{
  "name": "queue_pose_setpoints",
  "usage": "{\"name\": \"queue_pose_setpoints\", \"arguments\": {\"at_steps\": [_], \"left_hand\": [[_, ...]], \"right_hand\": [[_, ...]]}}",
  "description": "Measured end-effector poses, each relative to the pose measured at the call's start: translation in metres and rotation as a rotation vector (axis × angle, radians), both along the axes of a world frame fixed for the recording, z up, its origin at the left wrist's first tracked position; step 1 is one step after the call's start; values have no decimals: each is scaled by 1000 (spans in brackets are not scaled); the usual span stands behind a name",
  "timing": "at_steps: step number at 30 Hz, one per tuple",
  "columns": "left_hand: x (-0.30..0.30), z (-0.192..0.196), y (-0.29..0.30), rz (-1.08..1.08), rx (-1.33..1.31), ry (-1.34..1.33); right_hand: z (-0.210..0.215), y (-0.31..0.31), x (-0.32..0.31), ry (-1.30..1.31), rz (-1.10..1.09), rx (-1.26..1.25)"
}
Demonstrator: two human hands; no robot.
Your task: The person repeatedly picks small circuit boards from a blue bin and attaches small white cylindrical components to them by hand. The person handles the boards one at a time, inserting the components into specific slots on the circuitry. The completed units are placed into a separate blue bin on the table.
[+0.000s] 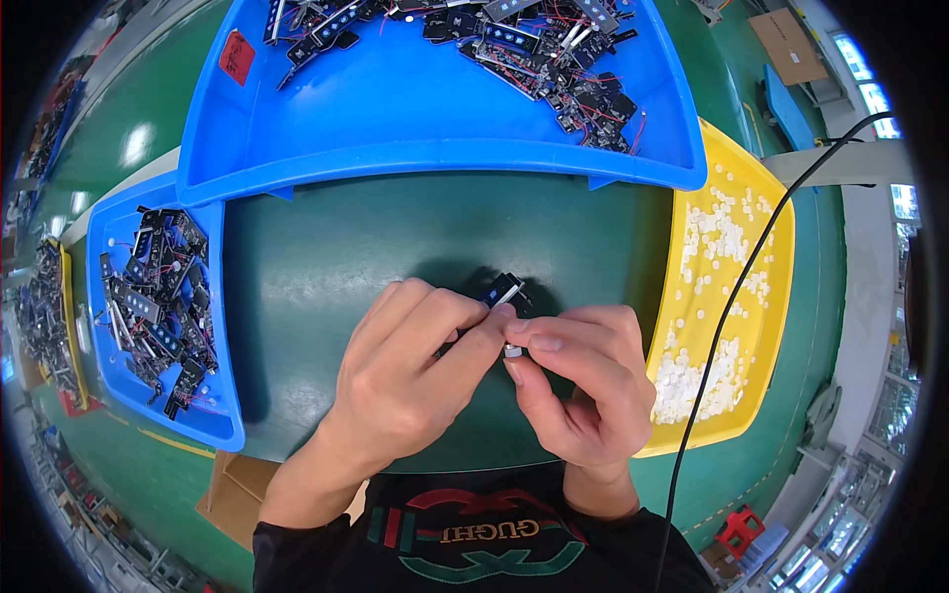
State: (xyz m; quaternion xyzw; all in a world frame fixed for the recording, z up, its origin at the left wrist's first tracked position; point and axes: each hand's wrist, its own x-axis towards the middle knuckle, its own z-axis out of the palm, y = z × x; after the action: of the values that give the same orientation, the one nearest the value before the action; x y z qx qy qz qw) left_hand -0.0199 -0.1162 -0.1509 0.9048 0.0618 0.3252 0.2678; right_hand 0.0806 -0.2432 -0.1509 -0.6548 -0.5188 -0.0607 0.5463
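1. Right over the middle of the dark green bench (326,287), a small black circuit-board part with a blue face and a pale strip (504,290) is pinched between both hands, lifted off the surface.
2. The left hand (410,371) curls over it from above; its fingers (474,336) are closed tight on the part's near end, probably to steady it.
3. The right hand (583,381) meets it from the other side, thumb and forefinger pressed together at a tiny silvery-white bit (513,350) just under the part. Whether that bit is joined to the part, I can't tell.
4. Most of the part is hidden behind the knuckles; only its far tip pokes out.
5. Just right of the hands, a yellow plastic tray (781,296) of small white round pieces sits within easy reach of the right hand.
6. Across the top, a big blue plastic bin (435,158) holds a heap of black boards with red wires; its far edge is cut off.
7. At the left, a smaller blue plastic tray (222,415) holds more of the same, all tangled.
8. A black cable (736,296) swings across the yellow tray.
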Motion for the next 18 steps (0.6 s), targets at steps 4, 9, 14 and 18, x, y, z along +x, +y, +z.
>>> {"name": "queue_pose_setpoints", "arguments": {"at_steps": [4,9,14,18], "left_hand": [[0,1,0,26,-34,-2],[0,-3,0,37,-29,-21],[0,-2,-1,23,-35,-25],[2,-1,-1,-30,-78,-54]], "right_hand": [[-2,0,0,-37,4,-12],[-4,0,0,-88,-1,-9],[-5,-1,-2,-87,-23,-7],[-7,-3,-2,-3,18,30]]}}
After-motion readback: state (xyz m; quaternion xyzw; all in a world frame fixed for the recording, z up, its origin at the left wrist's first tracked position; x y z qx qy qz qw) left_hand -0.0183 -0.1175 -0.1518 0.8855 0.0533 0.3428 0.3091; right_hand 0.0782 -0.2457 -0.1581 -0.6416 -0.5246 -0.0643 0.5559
